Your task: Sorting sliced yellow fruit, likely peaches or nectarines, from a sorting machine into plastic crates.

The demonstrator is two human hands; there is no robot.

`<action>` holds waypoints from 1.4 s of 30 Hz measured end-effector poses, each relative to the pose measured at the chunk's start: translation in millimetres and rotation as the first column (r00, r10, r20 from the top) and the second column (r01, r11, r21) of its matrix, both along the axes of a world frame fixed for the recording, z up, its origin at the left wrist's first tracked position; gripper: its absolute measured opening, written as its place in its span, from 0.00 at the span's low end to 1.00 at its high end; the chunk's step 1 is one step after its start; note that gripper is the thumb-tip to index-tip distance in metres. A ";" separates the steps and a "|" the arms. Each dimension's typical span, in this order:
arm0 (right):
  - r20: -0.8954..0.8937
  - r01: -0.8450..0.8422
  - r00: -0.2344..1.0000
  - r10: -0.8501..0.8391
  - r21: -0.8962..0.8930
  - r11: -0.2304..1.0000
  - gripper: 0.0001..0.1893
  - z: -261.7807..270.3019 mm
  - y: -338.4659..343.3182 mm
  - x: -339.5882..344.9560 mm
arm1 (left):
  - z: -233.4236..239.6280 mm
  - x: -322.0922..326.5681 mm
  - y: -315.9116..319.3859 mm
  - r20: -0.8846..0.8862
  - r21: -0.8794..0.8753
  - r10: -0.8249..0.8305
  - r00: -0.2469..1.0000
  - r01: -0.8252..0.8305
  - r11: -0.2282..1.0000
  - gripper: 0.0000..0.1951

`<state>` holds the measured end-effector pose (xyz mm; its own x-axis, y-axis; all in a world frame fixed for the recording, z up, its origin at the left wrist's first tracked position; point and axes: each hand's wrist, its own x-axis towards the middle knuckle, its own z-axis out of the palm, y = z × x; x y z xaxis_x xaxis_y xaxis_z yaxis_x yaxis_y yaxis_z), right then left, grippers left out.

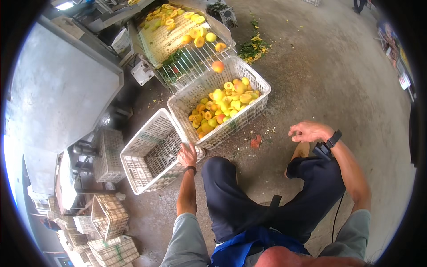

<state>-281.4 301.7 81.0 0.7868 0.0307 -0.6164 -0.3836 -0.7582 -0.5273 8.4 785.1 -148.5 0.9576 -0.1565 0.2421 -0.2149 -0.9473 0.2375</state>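
My left hand [187, 155] grips the near rim of an empty white plastic crate [160, 178], which stands tilted beside a fuller one. That second crate [233, 124] holds many halved yellow-orange fruits [222, 103], which look like peaches or apricots. My right hand [308, 131] hangs above the floor near my right foot, fingers loosely curled, touching nothing. Above the fruit crate, a conveyor belt [156, 43] carries more halves towards a rack of metal bars [190, 65]. One orange fruit [218, 66] is at the lower edge of the bars, over the crate.
A large metal housing [66, 76] rises at the left. Stacked white crates [113, 250] stand at the lower left, another crate [111, 155] beside the machine. Leaves and scraps [254, 50] lie on the concrete floor. People [387, 40] are at the upper right edge.
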 end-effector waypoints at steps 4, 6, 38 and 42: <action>0.008 -0.032 0.999 0.032 -0.039 0.999 0.24 1.3 0.7 0.4 | 1.7 -0.1 -2.0 -0.016 0.017 0.019 1.000 -0.019 1.000 0.25; 0.035 -0.030 0.999 0.031 -0.029 0.999 0.24 -0.2 0.8 0.0 | 1.8 -0.2 -2.9 0.004 0.023 0.021 1.000 -0.021 1.000 0.22; 0.078 -0.064 0.995 0.065 -0.019 0.998 0.23 -6.6 -1.1 0.6 | 2.0 -2.3 -4.7 0.037 0.030 0.023 0.999 -0.024 0.999 0.21; 0.042 -0.031 0.999 0.031 0.013 0.999 0.24 -7.2 -1.4 1.1 | -0.4 -0.7 -3.8 0.013 0.024 0.023 1.000 -0.023 0.999 0.21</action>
<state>-280.3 300.3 73.7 0.8101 0.0639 -0.5827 -0.3376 -0.7618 -0.5529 7.7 781.3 -149.0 0.9578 -0.1404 0.2508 -0.1958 -0.9575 0.2118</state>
